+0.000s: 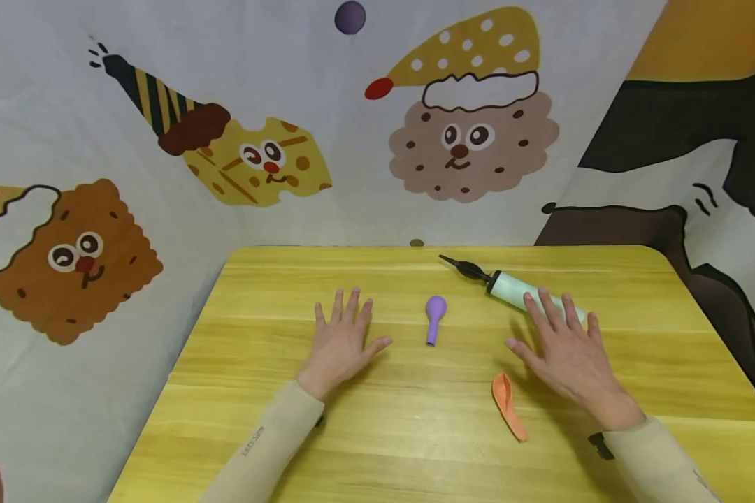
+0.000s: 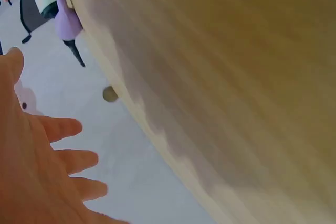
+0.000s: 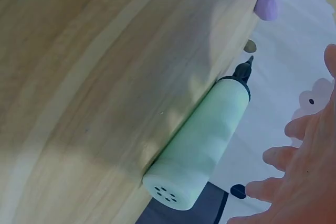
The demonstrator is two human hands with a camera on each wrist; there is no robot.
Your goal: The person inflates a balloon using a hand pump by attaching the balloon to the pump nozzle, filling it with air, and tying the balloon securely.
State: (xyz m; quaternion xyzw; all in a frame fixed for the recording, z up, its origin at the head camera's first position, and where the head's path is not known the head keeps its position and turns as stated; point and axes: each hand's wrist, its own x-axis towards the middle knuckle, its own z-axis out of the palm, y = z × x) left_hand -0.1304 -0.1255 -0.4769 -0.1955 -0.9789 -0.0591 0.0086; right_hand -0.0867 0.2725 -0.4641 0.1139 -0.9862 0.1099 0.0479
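A purple uninflated balloon (image 1: 436, 307) lies mid-table, its neck toward the near side. Left of it, my left hand (image 1: 340, 347) is held palm down with fingers spread, holding nothing. My right hand (image 1: 571, 356) is spread likewise, its fingertips overlapping a pale green balloon pump (image 1: 514, 290) in the head view. The pump's black nozzle points to the back left. In the right wrist view the whole pump (image 3: 197, 142) shows, with a gap between it and the right fingers. An orange uninflated balloon (image 1: 507, 405) lies nearer the front, left of my right wrist.
The wooden table (image 1: 403, 447) has a rounded back edge close to a white cloth (image 1: 358, 154) printed with cartoon biscuits and cheese. Dark printed shapes cover the cloth at the right. Both forearms wear beige sleeves (image 1: 270, 440).
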